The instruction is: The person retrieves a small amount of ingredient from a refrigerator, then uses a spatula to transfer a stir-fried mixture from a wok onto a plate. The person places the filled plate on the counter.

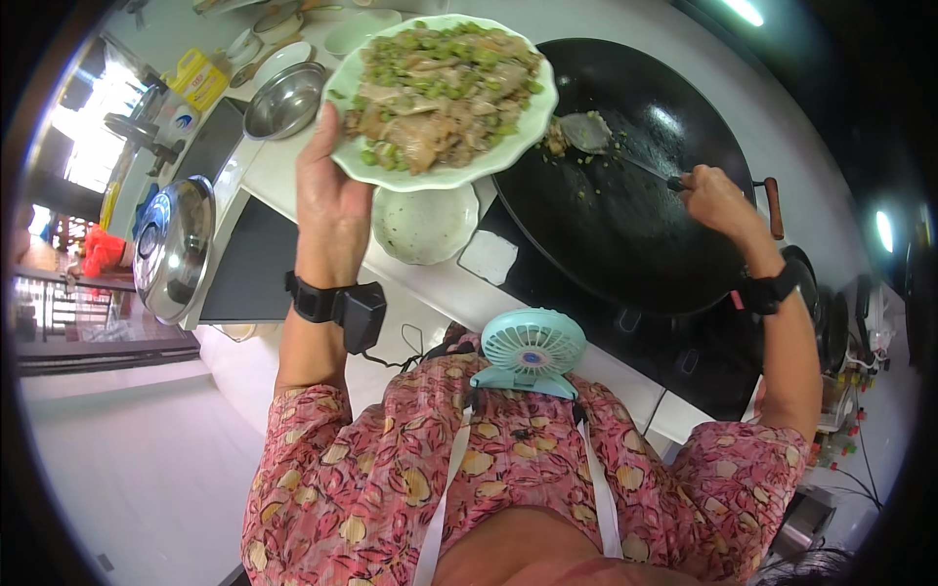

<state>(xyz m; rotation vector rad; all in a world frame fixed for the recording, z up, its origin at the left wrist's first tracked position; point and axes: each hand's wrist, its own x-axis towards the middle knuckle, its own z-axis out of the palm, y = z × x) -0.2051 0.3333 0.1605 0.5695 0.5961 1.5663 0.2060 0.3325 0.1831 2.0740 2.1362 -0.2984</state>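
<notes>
My left hand (331, 168) holds up a pale green scalloped plate (469, 176) by its near left rim. Sliced meat and chopped green vegetables (443, 95) are heaped on it. In my right hand (718, 201) is the dark handle of a metal spatula or ladle (586, 133). Its head rests inside a large black wok (630, 242), beside a small clump of food (555, 139) and scattered green bits. The plate overlaps the wok's left rim in view. Below the plate, a second scalloped dish (425, 223) with a few specks in it sits on the counter.
A steel bowl (284, 101), a yellow jug (196, 79) and several dishes stand at the upper left. A domed metal lid (174, 249) leans at the left. A white cloth or pad (489, 256) lies beside the black cooktop (659, 344). A turquoise fan (533, 344) hangs at my chest.
</notes>
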